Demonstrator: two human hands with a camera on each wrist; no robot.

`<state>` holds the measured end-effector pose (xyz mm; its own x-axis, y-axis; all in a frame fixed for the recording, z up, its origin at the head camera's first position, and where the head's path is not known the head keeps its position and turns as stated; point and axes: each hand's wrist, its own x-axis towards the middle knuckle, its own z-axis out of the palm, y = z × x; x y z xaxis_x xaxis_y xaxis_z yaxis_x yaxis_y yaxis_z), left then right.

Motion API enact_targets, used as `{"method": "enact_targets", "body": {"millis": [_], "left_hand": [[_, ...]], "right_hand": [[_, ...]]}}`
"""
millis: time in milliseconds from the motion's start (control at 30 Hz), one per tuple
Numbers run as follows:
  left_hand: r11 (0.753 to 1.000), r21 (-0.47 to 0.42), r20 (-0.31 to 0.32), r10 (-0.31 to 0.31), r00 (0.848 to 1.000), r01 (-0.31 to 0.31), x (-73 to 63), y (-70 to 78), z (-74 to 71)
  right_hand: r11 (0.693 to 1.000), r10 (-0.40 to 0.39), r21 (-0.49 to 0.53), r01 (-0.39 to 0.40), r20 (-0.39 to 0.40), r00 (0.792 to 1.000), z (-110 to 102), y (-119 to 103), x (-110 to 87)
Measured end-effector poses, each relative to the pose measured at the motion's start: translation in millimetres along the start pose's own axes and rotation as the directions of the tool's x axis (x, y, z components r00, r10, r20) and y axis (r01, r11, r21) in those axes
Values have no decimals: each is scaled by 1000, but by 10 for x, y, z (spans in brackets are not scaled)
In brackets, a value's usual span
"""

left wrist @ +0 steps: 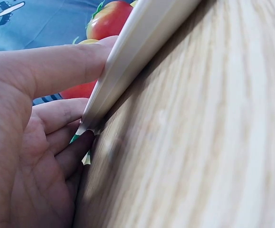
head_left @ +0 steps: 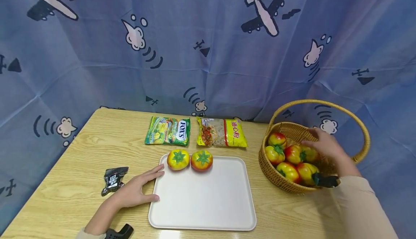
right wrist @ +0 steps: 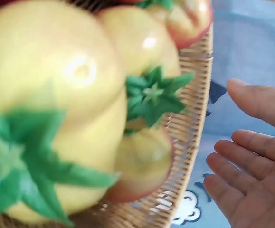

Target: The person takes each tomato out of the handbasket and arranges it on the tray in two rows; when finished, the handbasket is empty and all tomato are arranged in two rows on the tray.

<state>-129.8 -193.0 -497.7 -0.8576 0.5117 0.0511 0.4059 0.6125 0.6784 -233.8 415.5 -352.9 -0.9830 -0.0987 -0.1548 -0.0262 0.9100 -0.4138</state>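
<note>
Two red-and-yellow tomatoes (head_left: 178, 159) with green star-shaped leaf tops sit side by side at the back left of a white tray (head_left: 208, 199). My left hand (head_left: 136, 190) touches the tray's left rim with its thumb and extended fingers. In the left wrist view, the thumb and fingers (left wrist: 61, 114) meet the tray's edge close over the wood. At the right stands a wicker basket (head_left: 276, 176) holding several more such tomatoes (right wrist: 142, 42). Over its right side is my right hand (head_left: 326, 145), fingers spread, its palm bare in the right wrist view.
Behind the tray lie a green FOX'S packet (head_left: 168, 131) and a yellow-and-clear food packet (head_left: 222, 133). A small black wrapped packet (head_left: 113, 179) lies beside my left hand. The basket's tall handle (head_left: 320, 101) arches over it. A blue patterned curtain (head_left: 182, 51) hangs behind the wooden table (head_left: 84, 148).
</note>
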Motion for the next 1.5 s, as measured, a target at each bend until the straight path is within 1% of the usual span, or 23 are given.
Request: {"method": "enact_targets", "body": {"millis": [100,267,567,667,867,1067,1300,1433,1500], "left_hand": [[1000,-2,4,-4,1000,4,6,3,-2],[1000,3,-2,-1,1000,1,-1,-3,-2],[1000,-11,-11,-7,1000,7,-19,-3,18],[1000,-11,-12,-6,1000,6,-21,1,15],[1000,-12,-8,-8,1000,8,-20,18,3],[1000,-13,-2,-8,1000,8,-17,21,8],[1000,-6,-3,-9,1000,9,-8,29,2],[1000,-4,-4,-9,1000,9,-8,35,-3],[1000,-6,-4,-9,1000,9,-10,37,-4]], "right_hand": [[1000,11,-21,-11,19,1000,-5,66,19],[998,7,-63,-4,43,999,7,157,65],[992,8,-126,6,110,994,22,232,116],[993,2,-118,14,134,991,51,275,145],[998,-52,-36,60,203,978,148,373,192],[996,-73,-43,84,213,974,209,461,210],[994,-70,-68,88,225,972,216,422,203],[992,-76,-79,95,215,974,221,406,201],[990,-81,-98,102,195,977,223,396,196]]}}
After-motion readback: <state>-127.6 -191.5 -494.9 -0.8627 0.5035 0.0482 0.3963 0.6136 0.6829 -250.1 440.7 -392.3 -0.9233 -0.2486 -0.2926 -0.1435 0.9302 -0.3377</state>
